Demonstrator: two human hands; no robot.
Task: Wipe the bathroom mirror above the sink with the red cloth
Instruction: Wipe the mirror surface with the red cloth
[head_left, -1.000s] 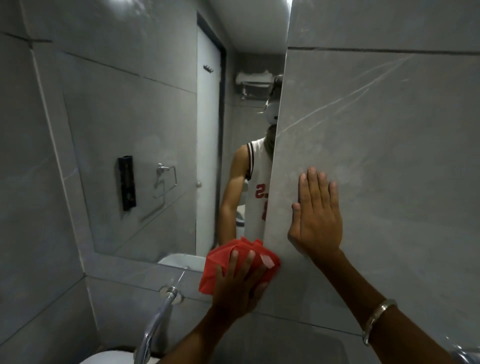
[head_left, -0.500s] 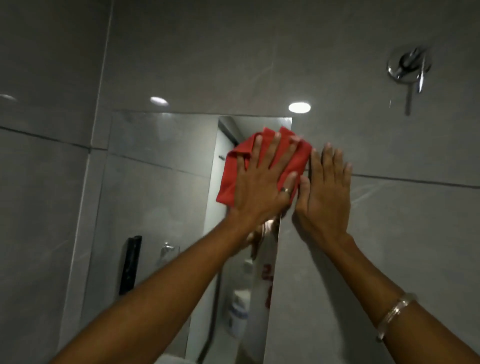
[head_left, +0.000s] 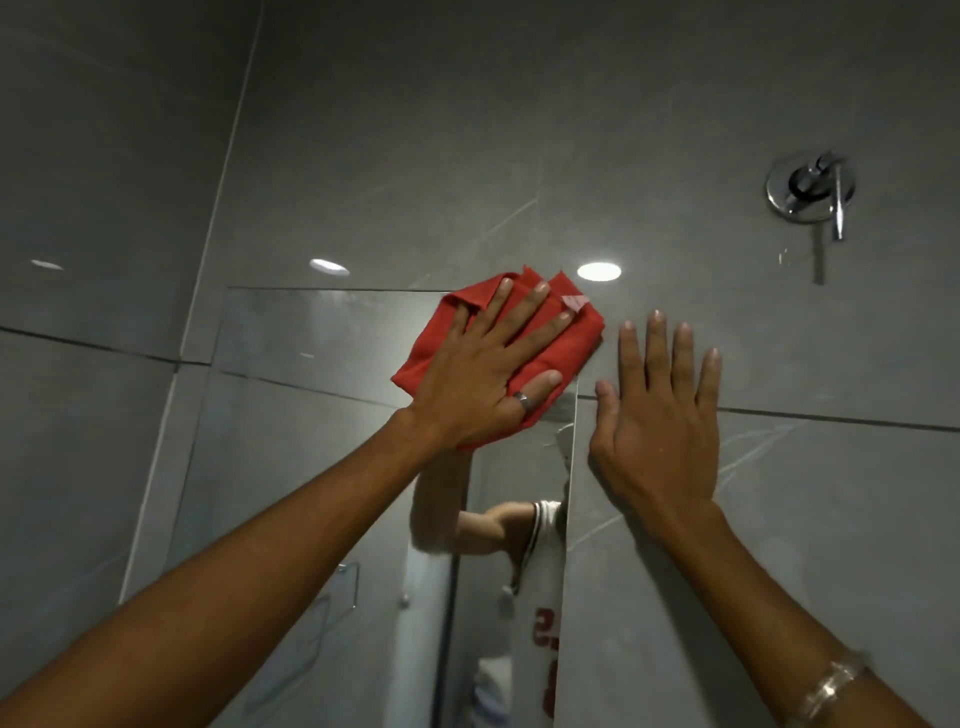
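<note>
The mirror (head_left: 311, 415) is set flush in the grey tiled wall, and its top right corner is in the middle of the view. My left hand (head_left: 488, 374) lies flat with fingers spread on the folded red cloth (head_left: 571, 338), pressing it onto that top right corner. The cloth reaches slightly past the mirror's top and right edges onto the tile. My right hand (head_left: 654, 421) rests open and flat on the tile just right of the mirror's edge, holding nothing. The mirror reflects an arm and a white jersey below the cloth.
A chrome wall valve with a lever (head_left: 810, 192) sticks out of the tile at the upper right. Grey tiled walls (head_left: 779, 519) meet in a corner at the left. Ceiling lights glare off the tile above the mirror.
My left hand carried the cloth from the mirror's bottom right corner up to its top right corner. The view tilted upward. My right hand stayed flat on the tile and slid higher.
</note>
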